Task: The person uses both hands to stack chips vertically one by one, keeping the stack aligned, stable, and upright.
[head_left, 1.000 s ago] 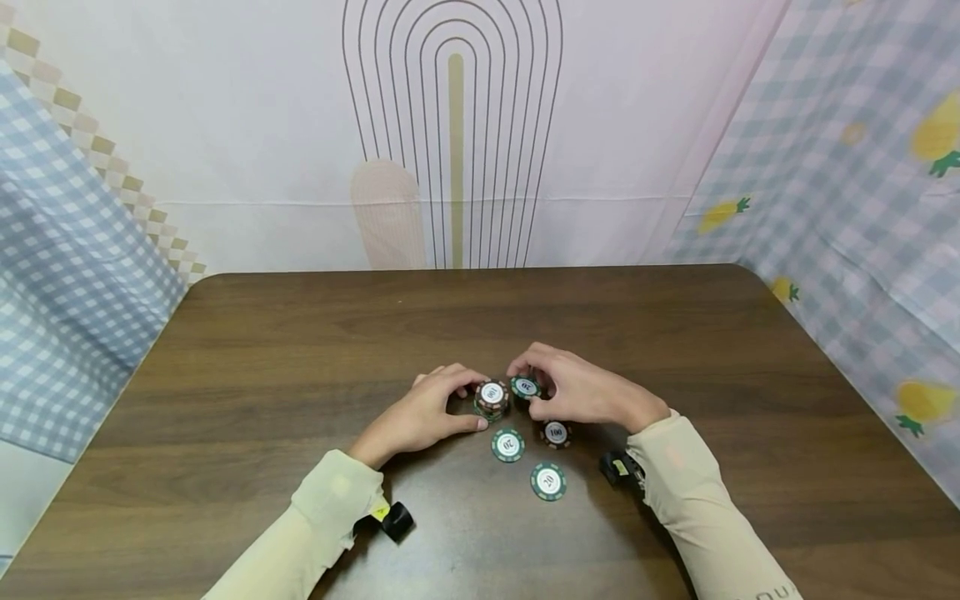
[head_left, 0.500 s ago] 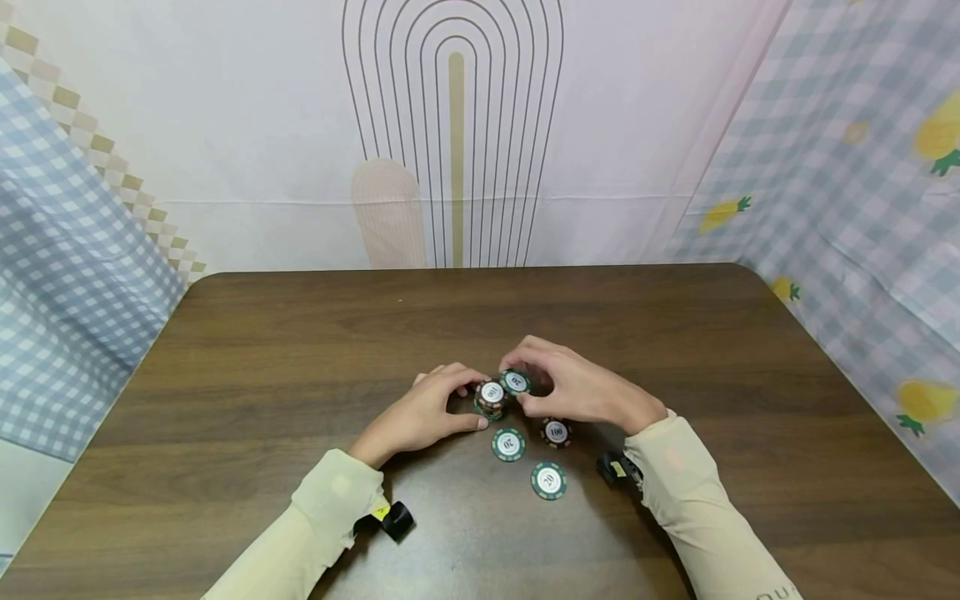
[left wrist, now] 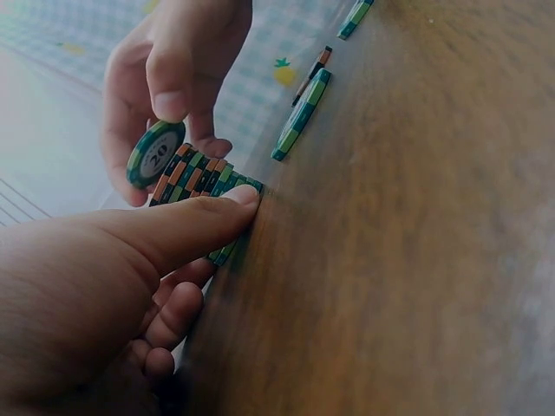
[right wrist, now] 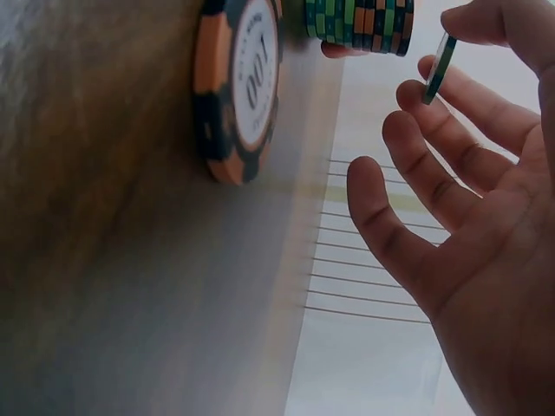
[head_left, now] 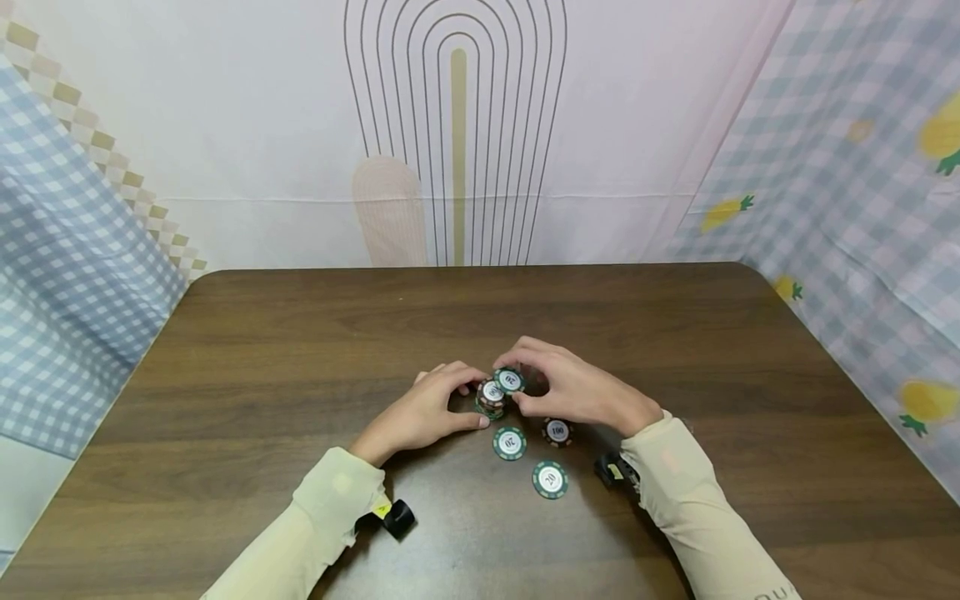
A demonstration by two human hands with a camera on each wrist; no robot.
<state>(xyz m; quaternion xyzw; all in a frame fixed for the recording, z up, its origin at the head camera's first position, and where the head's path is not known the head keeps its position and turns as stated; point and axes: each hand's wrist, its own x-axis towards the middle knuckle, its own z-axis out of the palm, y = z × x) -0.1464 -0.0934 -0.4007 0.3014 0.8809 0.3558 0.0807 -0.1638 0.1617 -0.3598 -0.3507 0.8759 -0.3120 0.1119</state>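
Note:
A stack of poker chips (head_left: 491, 407), green ones below and black-and-orange ones above, stands on the table. My left hand (head_left: 420, 415) holds it between thumb and fingers; in the left wrist view the thumb presses low on the stack's side. My right hand (head_left: 581, 390) pinches a green 20 poker chip (head_left: 509, 381) by its edge. This chip (left wrist: 157, 154) is tilted and just above the stack's top, overlapping it in the head view. From the right wrist view, a gap shows between the chip (right wrist: 440, 69) and the stack (right wrist: 360, 24).
Two green 20 chips lie flat nearer me, one chip (head_left: 510, 443) by the stack and another chip (head_left: 551, 480) further right. A black-and-orange 100 chip (head_left: 557, 432) lies below my right hand. The brown wooden table (head_left: 300, 333) ends at a patterned cloth backdrop (head_left: 637, 125).
My right hand has moved left with the green 20 chip, from beside the stack to over its top. The left hand stays at the stack, and the loose chips lie where they were.

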